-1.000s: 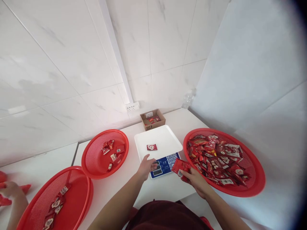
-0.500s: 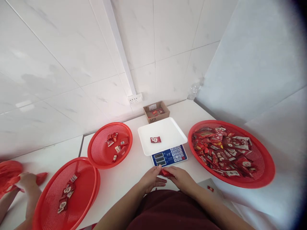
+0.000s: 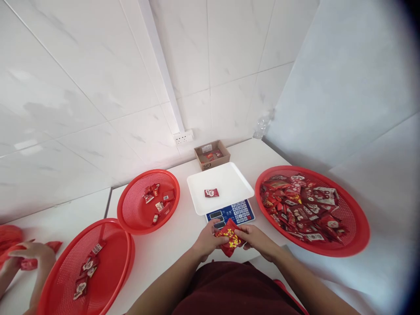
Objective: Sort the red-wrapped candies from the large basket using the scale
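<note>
A red packet with a yellow pattern [image 3: 230, 238] is held between my two hands in front of my body, just below the scale. My left hand [image 3: 210, 240] pinches its left side, with the thumb lying across the front. On the opposite side my right hand [image 3: 257, 238] grips the packet with thumb and fingers. The blue-panelled digital scale [image 3: 241, 211] stands right beyond my hands and carries a white tray [image 3: 226, 177]. One small dark red packet [image 3: 211, 193] lies flat on that tray.
To the right is a red basket [image 3: 356, 227] heaped with red packets. Two more red baskets, a nearer one [image 3: 121, 271] and a farther one [image 3: 123, 210], hold several packets each. Behind the scale sits a cardboard box [image 3: 215, 162]. A co-worker's hands [image 3: 37, 253] handle red plastic at far left.
The red packet has come up into view between my hands and now shows its yellow pattern. My left fingers, spread before, have closed on it. The camera view has shifted slightly.
</note>
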A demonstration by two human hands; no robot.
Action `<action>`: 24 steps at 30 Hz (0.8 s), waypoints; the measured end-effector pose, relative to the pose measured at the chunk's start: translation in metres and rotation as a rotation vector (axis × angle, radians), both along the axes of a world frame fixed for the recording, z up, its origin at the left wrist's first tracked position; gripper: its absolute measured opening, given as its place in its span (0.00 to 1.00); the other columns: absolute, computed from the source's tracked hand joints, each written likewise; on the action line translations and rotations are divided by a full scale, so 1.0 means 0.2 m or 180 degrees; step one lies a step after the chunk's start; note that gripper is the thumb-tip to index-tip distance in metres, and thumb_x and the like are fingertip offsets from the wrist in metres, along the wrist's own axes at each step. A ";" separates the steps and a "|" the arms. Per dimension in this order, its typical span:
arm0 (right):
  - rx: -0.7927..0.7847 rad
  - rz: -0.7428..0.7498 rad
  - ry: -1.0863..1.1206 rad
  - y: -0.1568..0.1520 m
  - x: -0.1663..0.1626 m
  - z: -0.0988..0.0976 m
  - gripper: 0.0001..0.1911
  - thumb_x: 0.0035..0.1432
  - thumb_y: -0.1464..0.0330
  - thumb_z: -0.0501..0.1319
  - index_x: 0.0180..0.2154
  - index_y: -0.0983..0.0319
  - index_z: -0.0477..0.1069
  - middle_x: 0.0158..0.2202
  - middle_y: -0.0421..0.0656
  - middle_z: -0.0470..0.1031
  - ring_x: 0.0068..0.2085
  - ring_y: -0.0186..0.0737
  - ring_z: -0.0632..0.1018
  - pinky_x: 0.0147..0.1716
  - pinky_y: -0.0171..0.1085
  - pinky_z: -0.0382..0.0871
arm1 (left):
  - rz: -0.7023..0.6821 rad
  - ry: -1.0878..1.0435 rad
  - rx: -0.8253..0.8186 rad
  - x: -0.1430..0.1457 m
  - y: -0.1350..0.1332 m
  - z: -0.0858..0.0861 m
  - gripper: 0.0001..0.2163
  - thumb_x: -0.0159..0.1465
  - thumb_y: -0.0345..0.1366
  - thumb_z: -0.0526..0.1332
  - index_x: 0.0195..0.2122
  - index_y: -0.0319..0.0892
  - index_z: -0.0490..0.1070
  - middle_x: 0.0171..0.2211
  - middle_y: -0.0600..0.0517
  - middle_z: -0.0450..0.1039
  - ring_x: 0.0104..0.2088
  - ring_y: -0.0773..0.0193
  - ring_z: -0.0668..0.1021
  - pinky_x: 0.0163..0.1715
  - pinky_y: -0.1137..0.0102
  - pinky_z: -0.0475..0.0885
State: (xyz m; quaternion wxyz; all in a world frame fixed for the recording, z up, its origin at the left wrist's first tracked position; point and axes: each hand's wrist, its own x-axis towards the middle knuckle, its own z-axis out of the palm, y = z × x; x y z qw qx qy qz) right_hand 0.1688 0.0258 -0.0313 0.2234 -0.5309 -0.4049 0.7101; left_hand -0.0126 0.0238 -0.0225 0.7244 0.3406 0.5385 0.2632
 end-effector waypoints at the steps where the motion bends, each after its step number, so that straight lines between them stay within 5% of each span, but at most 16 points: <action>1: 0.0001 -0.0068 -0.0022 0.01 0.00 0.00 0.18 0.48 0.55 0.61 0.29 0.64 0.72 0.25 0.40 0.74 0.25 0.30 0.72 0.24 0.30 0.64 | 0.0061 0.0024 -0.0069 0.01 0.00 -0.01 0.31 0.43 0.36 0.71 0.48 0.39 0.61 0.38 0.45 0.71 0.36 0.58 0.75 0.34 0.65 0.71; 7: -0.0190 -0.0853 -0.0033 0.09 0.05 -0.06 0.12 0.48 0.61 0.64 0.29 0.64 0.72 0.25 0.42 0.75 0.24 0.31 0.73 0.24 0.31 0.69 | 0.0562 0.0285 0.0026 -0.04 0.03 -0.03 0.20 0.47 0.41 0.68 0.36 0.40 0.63 0.20 0.59 0.64 0.20 0.71 0.70 0.23 0.73 0.66; 12: 0.0110 -0.1743 0.0171 0.26 0.13 -0.11 0.10 0.49 0.60 0.63 0.29 0.61 0.69 0.30 0.44 0.77 0.29 0.35 0.77 0.30 0.34 0.74 | 0.0867 0.0181 0.0067 -0.13 0.05 0.00 0.15 0.50 0.39 0.65 0.36 0.40 0.64 0.20 0.58 0.65 0.21 0.72 0.69 0.25 0.74 0.65; 15: 0.0388 -0.1548 0.0125 0.35 0.10 -0.11 0.12 0.53 0.59 0.59 0.36 0.60 0.70 0.39 0.45 0.77 0.36 0.37 0.78 0.37 0.36 0.75 | 0.0860 0.0099 -0.0017 -0.12 0.06 0.02 0.15 0.49 0.38 0.65 0.35 0.40 0.64 0.22 0.57 0.66 0.22 0.72 0.70 0.27 0.74 0.65; 19: 0.1005 -0.1120 -0.0863 0.40 0.12 -0.11 0.19 0.55 0.60 0.56 0.48 0.60 0.66 0.48 0.48 0.73 0.43 0.39 0.77 0.43 0.39 0.72 | 0.0729 0.0031 -0.0096 -0.10 0.05 0.03 0.14 0.49 0.38 0.64 0.35 0.40 0.65 0.23 0.56 0.67 0.23 0.72 0.70 0.28 0.73 0.65; 24: 0.1265 -0.1191 -0.2068 0.30 0.42 -0.20 0.19 0.53 0.66 0.55 0.48 0.63 0.66 0.51 0.51 0.69 0.53 0.46 0.69 0.56 0.45 0.57 | 0.0655 0.0116 -0.0175 -0.15 0.03 -0.02 0.15 0.49 0.39 0.64 0.36 0.40 0.66 0.26 0.55 0.69 0.25 0.71 0.71 0.30 0.73 0.66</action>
